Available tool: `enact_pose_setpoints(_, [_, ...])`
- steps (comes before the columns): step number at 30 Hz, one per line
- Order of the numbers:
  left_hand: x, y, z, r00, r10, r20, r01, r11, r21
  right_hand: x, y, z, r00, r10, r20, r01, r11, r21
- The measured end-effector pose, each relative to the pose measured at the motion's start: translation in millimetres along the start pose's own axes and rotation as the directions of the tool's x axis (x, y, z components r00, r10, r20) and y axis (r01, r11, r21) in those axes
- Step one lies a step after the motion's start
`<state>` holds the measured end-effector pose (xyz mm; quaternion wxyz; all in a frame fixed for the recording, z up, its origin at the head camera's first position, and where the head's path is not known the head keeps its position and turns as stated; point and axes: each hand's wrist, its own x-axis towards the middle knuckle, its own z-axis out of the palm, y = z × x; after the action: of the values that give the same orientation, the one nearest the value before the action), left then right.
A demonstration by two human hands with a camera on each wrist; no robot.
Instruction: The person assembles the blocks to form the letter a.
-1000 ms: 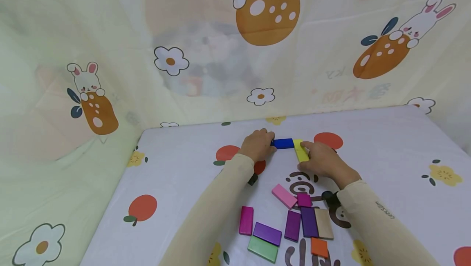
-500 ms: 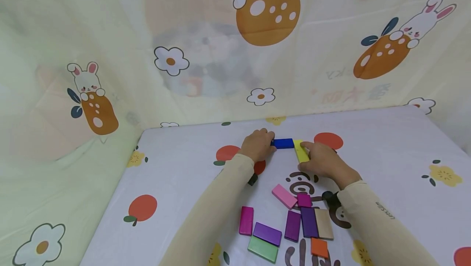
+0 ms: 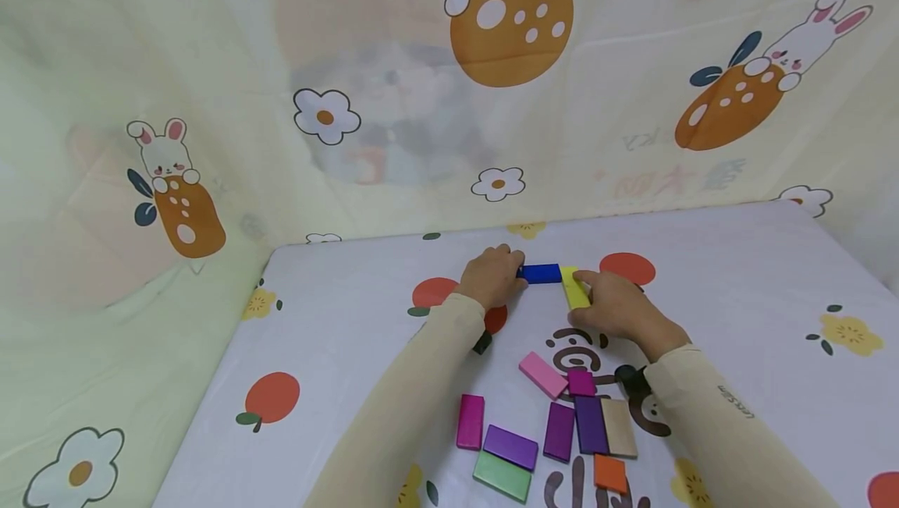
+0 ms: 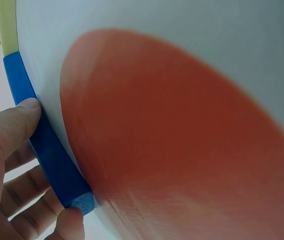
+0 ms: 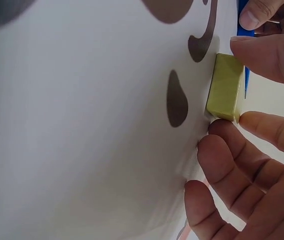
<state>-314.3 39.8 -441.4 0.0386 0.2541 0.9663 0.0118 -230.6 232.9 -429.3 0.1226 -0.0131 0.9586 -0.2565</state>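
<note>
on cloth: blue block crosswise, yellow seemingly nearward

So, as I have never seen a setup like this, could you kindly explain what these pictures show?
Of course. There is no robot here, only a person's two bare hands. The wide picture comes from a camera worn on the head, looking forward and down; the two close ones come from a camera on each wrist. The surface is a table with a white, fruit-and-flower-printed covering. The left hand grips a blue block; the right hand pinches a yellow block set at an angle to the blue one's end. Nearer the person lie other blocks, including a pink block, a green block and an orange block.
</note>
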Motion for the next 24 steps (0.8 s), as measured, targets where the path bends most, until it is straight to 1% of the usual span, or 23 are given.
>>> enact_pose_setpoints(8, [-0.7,-0.5,-0.5,1.0,0.011,-0.007,-0.011,1.0,-0.009,-0.4,-1,0,1.0,0.002,-0.008,-0.002,1.0,0.009])
enact_pose_setpoints(15, [-2.4,-0.7,-1.2,1.0,0.003,-0.012,-0.003,1.0,-0.003,-1.6,-1,0,1.0,-0.012,-0.02,0.012,1.0,0.011])
enact_pose_setpoints(19, [-8.0,-1.2,-4.2,1.0,0.0,-0.022,0.0,1.0,0.013,-4.6,0,1,0.999,-0.027,-0.043,0.027,1.0,0.001])
enact_pose_setpoints(21, [-13.9,-1.6,-6.6,0.999,0.018,-0.032,-0.018,1.0,0.013,-8.1,1,1,0.997,-0.041,-0.06,0.041,0.999,-0.003])
enact_pose_setpoints(22, [-18.4,-1.6,-8.8,0.998,0.042,-0.036,-0.042,0.999,0.007,-10.5,1,2,0.996,-0.051,-0.068,0.051,0.999,-0.005])
enact_pose_setpoints(24, [-29.4,-1.3,-12.0,0.993,0.112,-0.032,-0.113,0.993,-0.032,-16.3,0,2,0.995,-0.07,-0.077,0.07,0.998,-0.003])
